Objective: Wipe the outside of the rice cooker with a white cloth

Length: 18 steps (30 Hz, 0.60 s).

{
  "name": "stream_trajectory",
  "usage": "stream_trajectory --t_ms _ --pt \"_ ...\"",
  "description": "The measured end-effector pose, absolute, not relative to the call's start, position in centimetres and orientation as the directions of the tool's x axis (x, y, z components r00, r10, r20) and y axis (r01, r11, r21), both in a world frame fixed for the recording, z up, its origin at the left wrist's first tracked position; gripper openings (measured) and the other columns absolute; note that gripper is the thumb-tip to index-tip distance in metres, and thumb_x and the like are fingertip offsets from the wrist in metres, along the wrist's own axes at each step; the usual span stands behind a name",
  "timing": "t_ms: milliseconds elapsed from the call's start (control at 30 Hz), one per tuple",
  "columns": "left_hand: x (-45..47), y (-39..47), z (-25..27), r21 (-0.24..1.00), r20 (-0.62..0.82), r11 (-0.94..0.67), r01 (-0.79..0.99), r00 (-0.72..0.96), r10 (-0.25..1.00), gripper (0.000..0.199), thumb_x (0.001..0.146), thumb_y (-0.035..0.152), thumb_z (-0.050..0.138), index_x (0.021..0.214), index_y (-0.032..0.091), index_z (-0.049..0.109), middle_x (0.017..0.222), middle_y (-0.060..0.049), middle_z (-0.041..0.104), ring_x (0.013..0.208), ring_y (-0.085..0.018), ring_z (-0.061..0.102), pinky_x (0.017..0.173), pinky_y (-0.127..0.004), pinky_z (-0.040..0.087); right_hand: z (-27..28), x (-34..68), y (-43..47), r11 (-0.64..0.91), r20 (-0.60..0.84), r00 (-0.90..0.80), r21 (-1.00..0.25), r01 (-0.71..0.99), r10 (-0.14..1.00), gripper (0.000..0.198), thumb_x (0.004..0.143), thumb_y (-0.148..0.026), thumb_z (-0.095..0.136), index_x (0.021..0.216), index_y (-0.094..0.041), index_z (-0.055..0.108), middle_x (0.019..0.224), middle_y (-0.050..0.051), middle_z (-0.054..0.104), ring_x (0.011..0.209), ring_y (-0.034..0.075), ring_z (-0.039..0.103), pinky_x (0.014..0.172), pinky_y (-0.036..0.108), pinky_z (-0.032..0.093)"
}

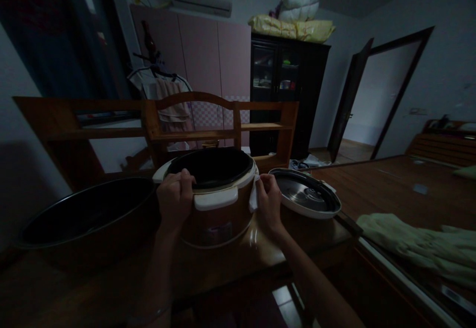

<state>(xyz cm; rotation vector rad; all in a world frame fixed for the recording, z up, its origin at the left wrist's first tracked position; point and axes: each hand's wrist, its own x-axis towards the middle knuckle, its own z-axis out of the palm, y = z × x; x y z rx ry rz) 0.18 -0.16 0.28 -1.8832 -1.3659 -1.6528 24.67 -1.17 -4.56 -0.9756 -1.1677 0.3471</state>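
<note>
Work appears to be midway, as far as can be judged. The cooker (217, 225) is stood upright on the table (241, 263), btwn the two grips, w/ its pale handle (216, 199) faced to the near side. Done: the lid is off; the lid (303, 195) is laid w/ its metal inner face up, just right of the R grip (269, 201), and the cooker's mouth is left uncovered. In hand now: a white cloth (253, 196) is pinched narrow btwn thumb & fingers by the R grip and held at the cooker's right side, just below the rim. The rim's near left part is held by the L grip (174, 199), fingers curled up tight there, prob. for steadying. Left to do, by judgement: the lid isn't back on, and contact w/ the cloth is seen at one spot only; how much of the wall has been covered by it can't be told. The inside is too dark for it to be known whether an inner pot is fitted or anything is held in it. Left of the L grip, a large dark basin (89, 209) is set near the cooker; its contents, if any, can't be made out, nor can any part played by it.
</note>
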Motion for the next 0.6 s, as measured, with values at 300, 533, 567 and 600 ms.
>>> stream_trajectory --t_ms 300,533,567,600 --pt "0.2 -0.3 0.3 0.345 0.889 -0.514 0.786 -0.097 0.448 0.048 0.101 0.035 0.033 0.067 0.02 0.063 0.072 -0.005 0.07 0.074 -0.02 0.063 0.078 -0.034 0.043 -4.4 24.8 -1.4 0.565 0.603 0.385 -0.796 0.219 0.699 0.023 0.095 -0.044 0.057 0.098 -0.022 0.06 0.089 0.002 0.068 0.079 0.019 0.065 0.071 0.028 0.05" --pt "0.2 -0.1 0.2 0.337 0.892 -0.519 0.785 -0.09 0.443 0.049 0.101 0.036 0.033 0.066 0.02 0.062 0.07 -0.006 0.069 0.072 -0.02 0.062 0.076 -0.035 0.042 -5.2 24.8 -1.7 0.567 0.611 0.355 -0.791 0.231 0.708 0.022 0.096 -0.043 0.056 0.099 -0.022 0.059 0.087 0.002 0.067 0.076 0.018 0.064 0.066 0.027 0.048" --pt "0.2 -0.1 0.2 0.336 0.893 -0.519 0.786 -0.09 0.441 0.049 0.101 0.036 0.033 0.065 0.02 0.062 0.069 -0.006 0.069 0.072 -0.02 0.062 0.076 -0.035 0.042 -5.5 24.8 -1.9 0.565 0.609 0.339 -0.793 0.228 0.717 0.021 0.096 -0.043 0.056 0.099 -0.022 0.059 0.085 0.002 0.067 0.072 0.018 0.063 0.063 0.026 0.047" --pt "0.2 -0.1 0.2 0.336 0.893 -0.519 0.786 -0.091 0.441 0.049 0.101 0.036 0.033 0.065 0.02 0.062 0.069 -0.005 0.069 0.071 -0.02 0.062 0.076 -0.035 0.042 -5.6 24.8 -2.1 0.563 0.606 0.326 -0.795 0.224 0.726 0.021 0.096 -0.043 0.056 0.1 -0.022 0.059 0.083 0.001 0.066 0.069 0.017 0.062 0.061 0.026 0.047"
